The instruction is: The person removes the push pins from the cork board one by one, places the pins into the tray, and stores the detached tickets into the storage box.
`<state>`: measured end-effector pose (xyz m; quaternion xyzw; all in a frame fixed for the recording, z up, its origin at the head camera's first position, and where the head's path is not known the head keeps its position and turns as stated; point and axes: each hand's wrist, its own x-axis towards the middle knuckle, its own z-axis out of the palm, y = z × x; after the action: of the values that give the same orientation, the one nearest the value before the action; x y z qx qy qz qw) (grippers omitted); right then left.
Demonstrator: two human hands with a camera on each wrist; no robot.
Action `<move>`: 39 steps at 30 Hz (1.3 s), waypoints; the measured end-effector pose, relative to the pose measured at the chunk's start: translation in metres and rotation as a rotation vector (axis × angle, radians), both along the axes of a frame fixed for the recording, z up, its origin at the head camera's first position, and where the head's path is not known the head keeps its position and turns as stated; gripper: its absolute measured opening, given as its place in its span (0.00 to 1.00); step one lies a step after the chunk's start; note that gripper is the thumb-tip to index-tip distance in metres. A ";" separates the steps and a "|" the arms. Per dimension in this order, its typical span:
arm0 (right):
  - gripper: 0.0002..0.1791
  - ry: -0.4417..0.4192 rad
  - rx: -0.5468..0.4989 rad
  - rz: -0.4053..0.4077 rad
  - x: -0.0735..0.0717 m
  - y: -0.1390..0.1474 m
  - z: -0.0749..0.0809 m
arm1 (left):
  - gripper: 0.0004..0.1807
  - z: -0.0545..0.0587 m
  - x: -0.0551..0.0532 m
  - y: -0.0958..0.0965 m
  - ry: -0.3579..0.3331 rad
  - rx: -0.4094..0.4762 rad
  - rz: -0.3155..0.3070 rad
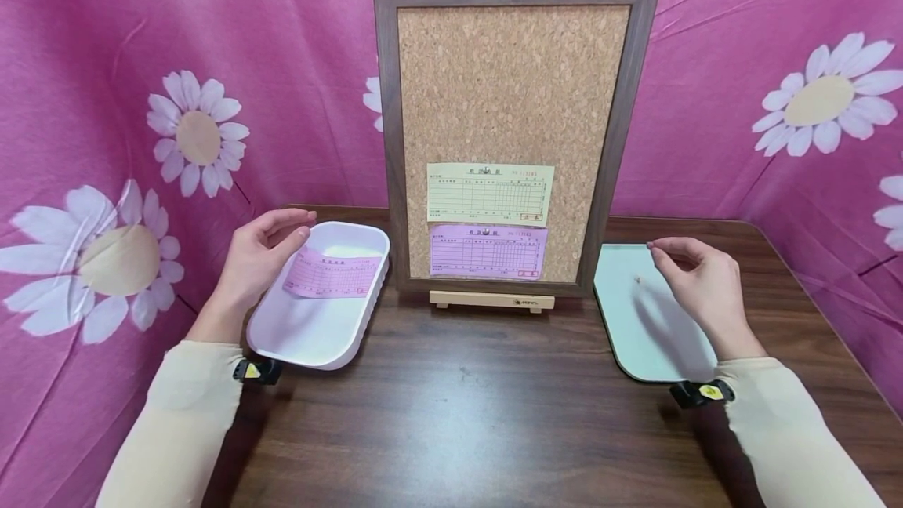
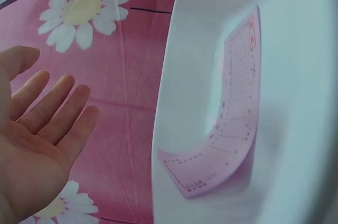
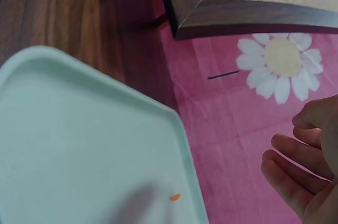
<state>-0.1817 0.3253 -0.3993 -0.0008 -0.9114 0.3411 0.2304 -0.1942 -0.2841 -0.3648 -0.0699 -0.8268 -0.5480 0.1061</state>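
My left hand [image 1: 264, 253] hovers over the left rim of a white tray [image 1: 310, 335], its fingers loosely bent and its palm bare in the left wrist view. Inside the tray a pink printed receipt slip [image 1: 331, 276] leans on the sloping wall, curved along its length. Above a pale green tray [image 1: 628, 343] is my right hand [image 1: 698, 288], thumb and forefinger close together. In the right wrist view its fingers are loosely curled, and I see nothing between them. A tiny orange piece [image 3: 175, 197], too small to identify, lies in that tray.
Between the trays stands a framed corkboard [image 1: 515, 85] on a small wooden stand [image 1: 491, 301]. A yellow slip [image 1: 487, 198] and a purple slip [image 1: 487, 257] are pinned low on it. Behind the dark wooden table [image 1: 451, 414] hangs a pink flowered cloth [image 1: 303, 45].
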 end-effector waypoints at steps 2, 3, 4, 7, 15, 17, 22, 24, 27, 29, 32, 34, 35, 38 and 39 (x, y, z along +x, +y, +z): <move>0.13 0.009 -0.008 0.009 0.000 -0.003 0.003 | 0.21 0.001 -0.001 0.003 0.016 0.019 -0.013; 0.13 0.011 -0.013 0.013 0.001 -0.005 0.005 | 0.22 0.001 -0.001 0.003 0.023 0.023 -0.018; 0.13 0.016 -0.017 0.019 0.001 -0.006 0.006 | 0.22 0.002 -0.001 0.004 0.028 0.024 -0.022; 0.13 0.028 -0.027 0.031 0.001 -0.011 0.011 | 0.21 0.003 -0.001 0.008 0.041 0.030 -0.032; 0.11 0.060 -0.054 0.063 0.003 -0.023 0.023 | 0.21 0.005 -0.004 0.019 0.083 0.055 -0.080; 0.11 0.064 -0.058 0.066 0.003 -0.026 0.026 | 0.21 0.006 -0.005 0.021 0.090 0.055 -0.090; 0.11 0.075 -0.070 0.079 0.002 -0.031 0.030 | 0.21 0.008 -0.007 0.029 0.095 0.063 -0.115; 0.10 0.078 -0.075 0.082 0.001 -0.034 0.033 | 0.21 0.009 -0.008 0.032 0.097 0.072 -0.124; 0.10 0.081 -0.084 0.089 0.001 -0.039 0.036 | 0.21 0.010 -0.008 0.036 0.102 0.085 -0.136; 0.10 0.089 -0.091 0.095 0.001 -0.042 0.038 | 0.22 0.011 -0.008 0.039 0.107 0.086 -0.142; 0.10 0.101 -0.100 0.103 0.000 -0.047 0.041 | 0.22 0.012 -0.009 0.042 0.111 0.087 -0.147; 0.10 0.104 -0.107 0.110 -0.001 -0.050 0.043 | 0.22 0.012 -0.010 0.044 0.114 0.094 -0.151; 0.09 0.105 -0.111 0.115 -0.001 -0.051 0.044 | 0.22 0.012 -0.010 0.045 0.116 0.098 -0.154; 0.09 0.108 -0.122 0.130 -0.001 -0.055 0.046 | 0.22 0.012 -0.011 0.048 0.120 0.112 -0.164; 0.09 0.109 -0.124 0.135 -0.002 -0.056 0.047 | 0.22 0.012 -0.011 0.049 0.120 0.118 -0.168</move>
<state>-0.1834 0.2691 -0.3523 0.0649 -0.8726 0.4111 0.2558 -0.2049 -0.2353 -0.3529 -0.1653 -0.7764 -0.5975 0.1131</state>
